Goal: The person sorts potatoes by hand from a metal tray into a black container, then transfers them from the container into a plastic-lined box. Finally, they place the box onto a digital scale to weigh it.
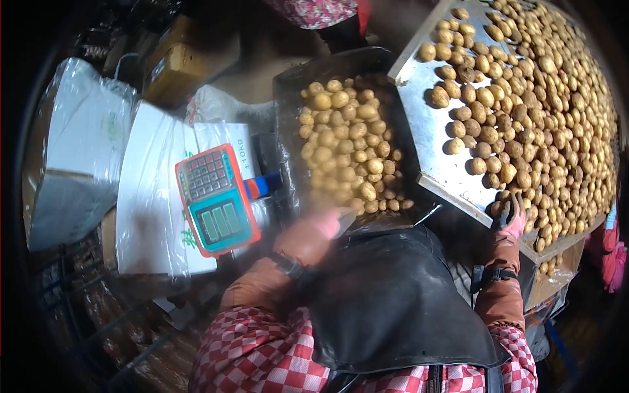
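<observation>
My left hand (332, 223), in a pink glove with grey fingertips, is at the near left corner of a dark-lined box (286, 101) of potatoes (359, 131). It is blurred, and its grip does not show clearly. On the right, my right hand (514, 218), gloved the same way, reaches over the near edge of a metal-topped sorting table (452, 177). Its fingers are apart among the potatoes (524, 157) there, with no firm hold visible. Potatoes cover most of that table, thinning out toward its left side.
Left of the box, a red-framed weighing scale display (217, 200) stands before plastic-wrapped white cartons (147, 190). A brown cardboard box (175, 69) is farther back. Another person's floral garment (314, 12) shows at the top. A wooden rim (452, 202) edges the sorting table.
</observation>
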A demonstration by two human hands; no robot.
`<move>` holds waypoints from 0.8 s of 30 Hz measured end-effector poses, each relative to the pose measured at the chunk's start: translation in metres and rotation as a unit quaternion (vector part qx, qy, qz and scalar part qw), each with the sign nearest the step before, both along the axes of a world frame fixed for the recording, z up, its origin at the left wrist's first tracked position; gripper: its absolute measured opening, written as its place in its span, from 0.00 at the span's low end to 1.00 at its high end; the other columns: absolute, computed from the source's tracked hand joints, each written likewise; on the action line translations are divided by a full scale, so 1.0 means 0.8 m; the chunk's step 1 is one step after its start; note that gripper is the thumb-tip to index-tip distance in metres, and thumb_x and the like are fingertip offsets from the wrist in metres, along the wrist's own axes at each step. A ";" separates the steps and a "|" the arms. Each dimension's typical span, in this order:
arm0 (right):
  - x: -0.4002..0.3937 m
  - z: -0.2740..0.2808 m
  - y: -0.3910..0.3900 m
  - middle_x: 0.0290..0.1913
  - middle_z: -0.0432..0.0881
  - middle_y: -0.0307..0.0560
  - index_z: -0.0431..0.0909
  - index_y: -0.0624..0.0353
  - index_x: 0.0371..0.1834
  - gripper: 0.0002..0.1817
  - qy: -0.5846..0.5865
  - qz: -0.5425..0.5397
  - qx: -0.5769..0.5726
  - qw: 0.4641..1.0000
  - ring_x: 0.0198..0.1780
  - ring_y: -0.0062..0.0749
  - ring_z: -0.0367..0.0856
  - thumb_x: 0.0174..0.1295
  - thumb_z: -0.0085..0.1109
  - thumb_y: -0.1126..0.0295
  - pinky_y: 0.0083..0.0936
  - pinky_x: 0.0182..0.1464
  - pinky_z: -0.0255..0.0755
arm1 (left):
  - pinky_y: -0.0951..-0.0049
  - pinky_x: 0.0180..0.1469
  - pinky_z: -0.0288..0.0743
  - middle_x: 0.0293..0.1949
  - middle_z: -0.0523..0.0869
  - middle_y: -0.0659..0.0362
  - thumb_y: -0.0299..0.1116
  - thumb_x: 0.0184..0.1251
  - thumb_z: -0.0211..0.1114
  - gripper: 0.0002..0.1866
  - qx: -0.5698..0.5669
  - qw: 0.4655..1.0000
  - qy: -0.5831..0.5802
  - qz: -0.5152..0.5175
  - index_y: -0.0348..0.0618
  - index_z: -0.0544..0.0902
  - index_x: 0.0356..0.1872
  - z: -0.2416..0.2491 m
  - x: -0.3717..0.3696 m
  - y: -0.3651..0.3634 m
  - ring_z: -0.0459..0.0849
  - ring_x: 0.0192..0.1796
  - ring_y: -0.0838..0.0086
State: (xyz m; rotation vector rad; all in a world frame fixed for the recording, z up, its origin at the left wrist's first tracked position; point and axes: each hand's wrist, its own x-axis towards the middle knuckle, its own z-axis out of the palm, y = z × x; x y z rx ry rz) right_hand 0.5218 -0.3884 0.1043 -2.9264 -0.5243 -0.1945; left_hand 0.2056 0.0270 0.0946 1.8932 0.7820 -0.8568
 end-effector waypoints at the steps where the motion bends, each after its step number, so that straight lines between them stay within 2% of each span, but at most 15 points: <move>1: -0.001 -0.001 -0.001 0.65 0.77 0.49 0.79 0.51 0.61 0.20 0.002 0.004 0.005 1.000 0.66 0.48 0.72 0.69 0.51 0.58 0.43 0.70 0.61 | 0.57 0.67 0.66 0.60 0.81 0.57 0.37 0.67 0.61 0.15 -0.018 0.999 -0.006 0.040 0.53 0.85 0.53 0.001 -0.009 0.000 0.76 0.65 0.61; 7: 0.007 -0.022 -0.020 0.66 0.75 0.53 0.76 0.54 0.64 0.24 -0.004 0.019 -0.003 1.000 0.66 0.52 0.71 0.71 0.47 0.54 0.44 0.69 0.62 | 0.58 0.66 0.68 0.57 0.83 0.55 0.36 0.65 0.63 0.15 -0.021 0.989 -0.030 0.144 0.51 0.85 0.52 0.032 -0.056 0.008 0.77 0.62 0.60; 8: 0.006 -0.010 -0.013 0.66 0.75 0.53 0.75 0.54 0.64 0.22 0.001 0.035 0.001 0.999 0.65 0.52 0.72 0.70 0.51 0.60 0.42 0.68 0.66 | 0.58 0.65 0.69 0.57 0.83 0.55 0.36 0.65 0.63 0.15 -0.018 0.986 -0.033 0.160 0.50 0.85 0.52 0.036 -0.065 0.007 0.78 0.62 0.60; 13: 0.015 -0.018 -0.014 0.64 0.76 0.57 0.78 0.58 0.60 0.22 0.000 0.038 0.024 0.999 0.64 0.52 0.75 0.68 0.51 0.58 0.39 0.66 0.68 | 0.59 0.64 0.70 0.54 0.84 0.53 0.36 0.64 0.64 0.15 0.000 0.977 -0.050 0.208 0.49 0.85 0.51 0.046 -0.088 -0.002 0.79 0.60 0.58; 14: 0.015 -0.017 -0.010 0.62 0.77 0.59 0.80 0.59 0.57 0.22 -0.003 0.043 0.030 0.999 0.63 0.53 0.75 0.68 0.50 0.57 0.40 0.65 0.69 | 0.59 0.64 0.70 0.54 0.84 0.53 0.36 0.64 0.65 0.15 0.004 0.976 -0.055 0.212 0.48 0.85 0.51 0.048 -0.088 -0.005 0.79 0.59 0.58; 20: 0.009 0.000 -0.001 0.65 0.75 0.59 0.78 0.58 0.60 0.25 0.041 0.032 0.017 0.999 0.65 0.52 0.74 0.68 0.49 0.54 0.40 0.66 0.68 | 0.60 0.62 0.72 0.51 0.85 0.51 0.35 0.63 0.66 0.15 0.056 0.973 -0.095 0.201 0.46 0.85 0.50 0.062 -0.055 -0.020 0.81 0.57 0.57; 21: 0.007 0.011 0.007 0.67 0.73 0.57 0.77 0.56 0.62 0.26 0.082 -0.011 -0.004 0.997 0.67 0.52 0.71 0.68 0.47 0.52 0.39 0.69 0.64 | 0.60 0.62 0.73 0.50 0.86 0.51 0.35 0.63 0.67 0.15 0.074 0.973 -0.104 0.190 0.46 0.85 0.50 0.064 -0.038 -0.023 0.82 0.56 0.57; 22: 0.010 0.005 0.000 0.69 0.72 0.54 0.76 0.53 0.64 0.27 0.086 -0.008 -0.017 0.996 0.68 0.52 0.69 0.68 0.46 0.50 0.39 0.71 0.60 | 0.60 0.61 0.73 0.50 0.86 0.50 0.35 0.62 0.67 0.15 0.090 0.973 -0.111 0.183 0.45 0.85 0.50 0.071 -0.027 -0.028 0.82 0.56 0.57; 24: 0.009 0.004 -0.002 0.70 0.71 0.53 0.76 0.51 0.64 0.27 0.055 0.025 -0.014 0.998 0.68 0.52 0.68 0.68 0.45 0.50 0.39 0.72 0.60 | 0.61 0.61 0.74 0.49 0.86 0.50 0.34 0.62 0.67 0.15 0.131 0.970 -0.124 0.164 0.44 0.85 0.49 0.079 0.001 -0.040 0.82 0.55 0.56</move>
